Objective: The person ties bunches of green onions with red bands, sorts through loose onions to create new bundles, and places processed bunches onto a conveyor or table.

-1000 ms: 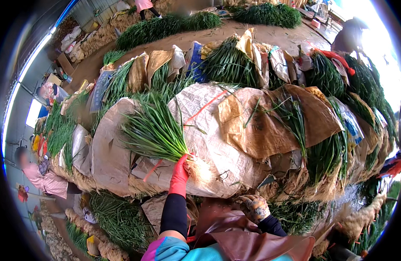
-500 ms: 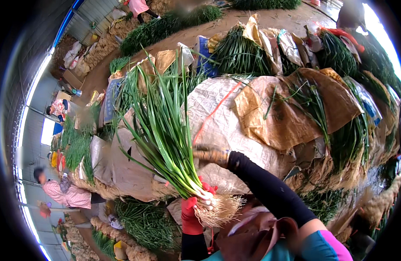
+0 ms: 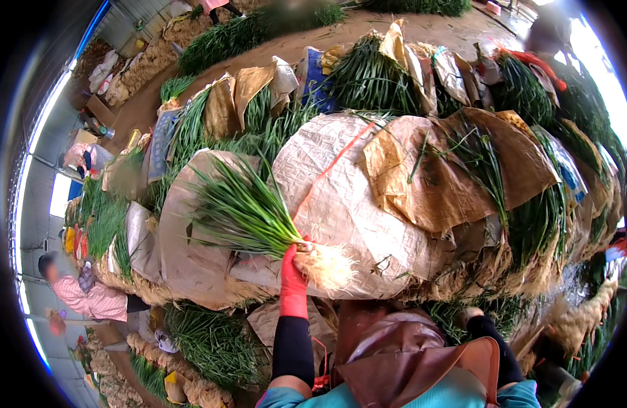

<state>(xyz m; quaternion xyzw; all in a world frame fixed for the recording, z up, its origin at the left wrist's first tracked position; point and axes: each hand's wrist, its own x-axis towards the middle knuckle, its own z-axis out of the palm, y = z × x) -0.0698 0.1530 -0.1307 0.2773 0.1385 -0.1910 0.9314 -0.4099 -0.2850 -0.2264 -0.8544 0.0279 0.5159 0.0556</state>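
My left hand, in a red glove, is closed round the base of a bunch of green garlic. The bunch lies tilted above the sack-covered heap, leaves fanned to the upper left and pale roots hanging out to the right of my fist. My right hand is low on the right, past my brown apron, beside loose greens. Its fingers are too small and hidden to make out. Under the bunch is a whitish woven sack with a red cord across it.
A brown sack with stray stalks covers the heap's right part. More bundles of greens stand along its far side between sacks. A pile of greens lies at lower left. A person in a pink checked top stands at left.
My left hand has moved forward over the sack, and the leaves have swung to the left. My right hand has left the leaves and dropped to the lower right.
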